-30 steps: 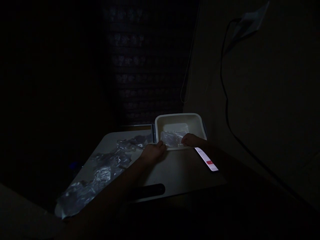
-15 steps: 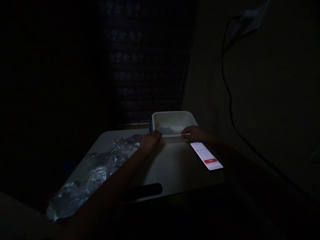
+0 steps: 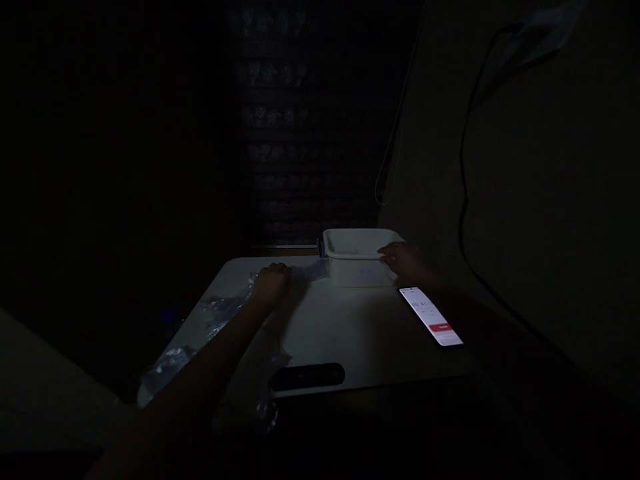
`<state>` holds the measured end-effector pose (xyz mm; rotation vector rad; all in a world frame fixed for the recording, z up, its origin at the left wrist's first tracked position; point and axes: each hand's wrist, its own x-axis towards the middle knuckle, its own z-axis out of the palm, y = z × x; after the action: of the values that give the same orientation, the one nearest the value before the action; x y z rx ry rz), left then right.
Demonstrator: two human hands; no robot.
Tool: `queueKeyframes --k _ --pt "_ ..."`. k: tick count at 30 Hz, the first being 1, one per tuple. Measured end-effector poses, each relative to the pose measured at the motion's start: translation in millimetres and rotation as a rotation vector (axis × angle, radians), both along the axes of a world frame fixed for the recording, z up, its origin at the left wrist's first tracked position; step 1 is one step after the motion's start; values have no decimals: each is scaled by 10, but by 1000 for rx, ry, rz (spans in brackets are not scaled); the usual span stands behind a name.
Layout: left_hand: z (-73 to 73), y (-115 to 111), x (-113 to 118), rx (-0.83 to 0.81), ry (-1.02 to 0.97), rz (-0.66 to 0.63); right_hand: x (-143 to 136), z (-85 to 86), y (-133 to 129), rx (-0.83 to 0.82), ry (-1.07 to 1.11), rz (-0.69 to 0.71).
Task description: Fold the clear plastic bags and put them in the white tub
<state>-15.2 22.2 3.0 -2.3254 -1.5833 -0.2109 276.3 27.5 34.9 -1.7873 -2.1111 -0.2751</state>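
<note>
A white plastic bin with a grey latch on its left side stands at the far end of a small white table. My right hand is closed over the bin's near right rim. To the left of the bin, my left hand has its fingers curled on crumpled clear plastic film. More of this film lies along the table's left side, partly hidden under my left forearm. The dim light hides fine detail of the fingers.
A lit phone with a running timer lies at the table's right side. Near the front edge is a dark handle slot. A black cable hangs down the right wall from a socket. A blind covers the back.
My left hand has left the bin's rim and moved left onto the film. My right hand stays at the rim. Film has shifted toward the front edge, and the view has turned slightly left.
</note>
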Motion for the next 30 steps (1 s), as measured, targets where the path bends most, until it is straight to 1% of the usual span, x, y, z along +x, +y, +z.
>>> queueKeyframes --k 3,5,7,10,12,14,16,17,21,23,25,27,30 --pt "-56 -29 -125 -21 30 26 -157 14 -122 211 0 -10" --pt "-93 -53 -156 -48 42 26 -332 -23 -205 238 -11 47" --pt "-113 -85 -156 -58 42 19 -557 -119 -286 155 -42 159" --pt "-106 -156 -138 -36 42 9 -941 -348 -430 -18 -75 327" --pt "-90 -212 -134 -20 41 14 -1186 -496 -555 -111 -168 482" --pt "-79 -261 -144 -7 29 38 -1391 -587 -693 -145 -229 649" --pt "-79 -293 -168 2 8 68 -1542 -609 -818 -128 -243 750" --pt "-83 -302 -181 8 -5 81 -1598 -601 -869 -98 -250 777" --pt "-110 -306 -226 4 -31 110 -1725 -537 -984 -9 -299 847" --pt "-118 -303 -234 3 -31 108 -1748 -522 -999 6 -324 882" --pt "-117 -303 -233 8 -38 104 -1743 -516 -988 13 -328 888" --pt "-111 -302 -226 4 -59 95 -1702 -510 -942 11 -308 835" --pt "-119 -283 -199 -12 -139 73 -1558 -502 -799 -11 -225 662"
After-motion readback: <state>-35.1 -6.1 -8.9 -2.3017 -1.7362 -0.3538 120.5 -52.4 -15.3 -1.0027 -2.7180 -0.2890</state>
